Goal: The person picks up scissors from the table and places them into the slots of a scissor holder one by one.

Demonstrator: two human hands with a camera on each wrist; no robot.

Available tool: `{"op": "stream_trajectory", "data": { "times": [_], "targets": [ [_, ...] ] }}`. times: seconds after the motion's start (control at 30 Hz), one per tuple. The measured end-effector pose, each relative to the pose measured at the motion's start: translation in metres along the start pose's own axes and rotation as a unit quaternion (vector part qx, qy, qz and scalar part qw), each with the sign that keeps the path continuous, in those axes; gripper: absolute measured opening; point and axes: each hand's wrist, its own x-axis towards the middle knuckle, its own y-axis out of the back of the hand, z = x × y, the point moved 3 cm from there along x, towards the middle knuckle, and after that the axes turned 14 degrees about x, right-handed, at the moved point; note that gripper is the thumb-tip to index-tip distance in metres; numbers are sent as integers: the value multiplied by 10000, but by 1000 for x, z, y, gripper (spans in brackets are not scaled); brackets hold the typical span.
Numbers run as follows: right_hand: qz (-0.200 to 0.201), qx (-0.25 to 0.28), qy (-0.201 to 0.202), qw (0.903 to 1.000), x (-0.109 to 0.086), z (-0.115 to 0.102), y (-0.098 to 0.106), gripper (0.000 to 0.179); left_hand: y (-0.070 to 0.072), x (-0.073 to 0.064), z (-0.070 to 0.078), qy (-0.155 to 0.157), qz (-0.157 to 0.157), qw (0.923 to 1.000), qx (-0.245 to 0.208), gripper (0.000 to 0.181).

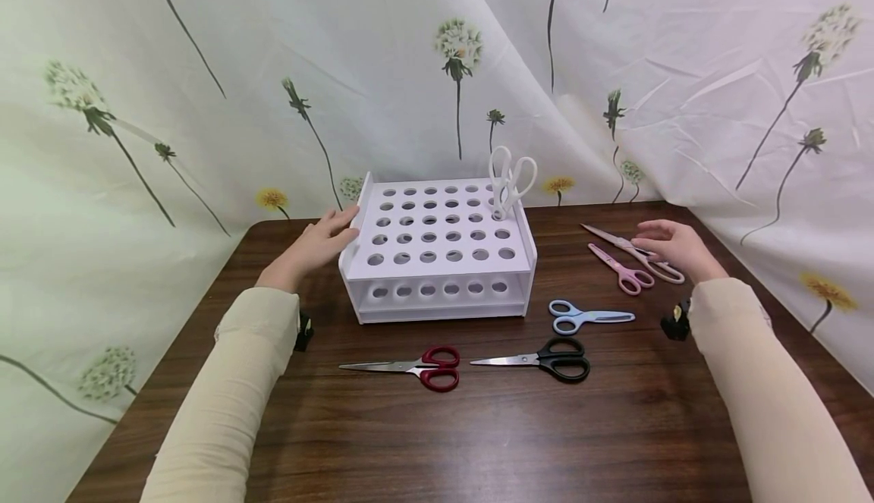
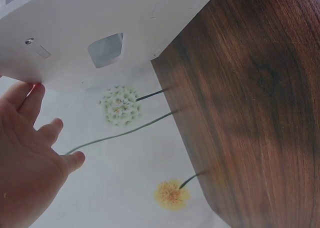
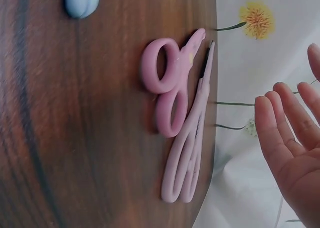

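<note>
My left hand (image 1: pixel 310 249) touches the left side of a white rack (image 1: pixel 437 266) with rows of round holes, its fingertips at the side panel's edge. White scissors (image 1: pixel 507 184) stand handles-up in a hole near the rack's right rear. Over at the right, my right hand (image 1: pixel 676 249) hovers with loosely extended fingers and holds nothing. Just beside and below it, pale pink long-bladed scissors (image 3: pixel 192 138) lie on the table, close to small pink scissors (image 3: pixel 167 78). In the right wrist view the palm is apart from both pairs.
Light blue scissors (image 1: pixel 587 316) lie right of the rack. In front of it are red-handled scissors (image 1: pixel 413 366) and black-handled scissors (image 1: pixel 546 359). All lie on a dark wooden table (image 1: pixel 478 442). A flowered white cloth (image 1: pixel 396 70) hangs behind.
</note>
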Motion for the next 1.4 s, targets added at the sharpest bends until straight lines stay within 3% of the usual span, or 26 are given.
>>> {"op": "stream_trajectory", "data": {
  "times": [0.43, 0.7, 1.03, 1.2, 1.4],
  "targets": [
    [-406, -385, -379, 9977, -4, 24, -1, 59, 0, 1, 0, 9, -11, 10000, 18, 61],
    [-564, -502, -389, 9964, -4, 33, -4, 57, 1, 2, 1, -75, 16, 9999, 80, 61],
    [-562, -494, -619, 9953, -2, 47, -7, 52, 0, 1, 1, -38, -22, 10000, 74, 62],
    [-627, -558, -470, 9954, -2, 48, -10, 47, 0, 1, 1, -38, -12, 10000, 76, 62],
    [-513, -1018, -63, 9935, -1, 45, -13, 39, 0, 0, 1, -4, -20, 10000, 59, 61]
  ]
}}
